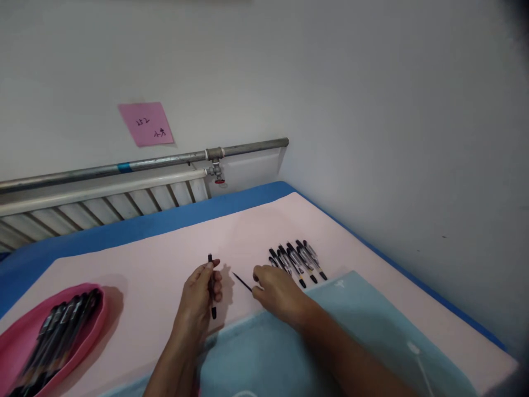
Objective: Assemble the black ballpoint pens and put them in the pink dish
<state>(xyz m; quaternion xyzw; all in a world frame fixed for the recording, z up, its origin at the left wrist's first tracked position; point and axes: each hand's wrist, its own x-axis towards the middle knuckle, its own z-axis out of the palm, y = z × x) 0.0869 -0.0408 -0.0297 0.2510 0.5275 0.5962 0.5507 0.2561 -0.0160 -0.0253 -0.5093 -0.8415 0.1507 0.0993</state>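
Note:
Upright between the fingers of my left hand (202, 289) is a black pen (214, 312), both of its ends showing beyond the grip. My right hand (279, 292) pinches a thin dark pen refill (242, 281), whose pointed end slants up and left toward the pen. A gap separates the refill from the pen. Just beyond my right hand lies a row of several black-and-clear pens (306, 262), partly hidden by that hand.
A pink oval basket (103, 314) at the left holds several dark pens (61, 333). Pale pink sheeting (157, 286) and a light blue mat (372, 314) cover the blue-edged table (173, 212). Behind stand a radiator (111, 207), a pipe (165, 161) and walls.

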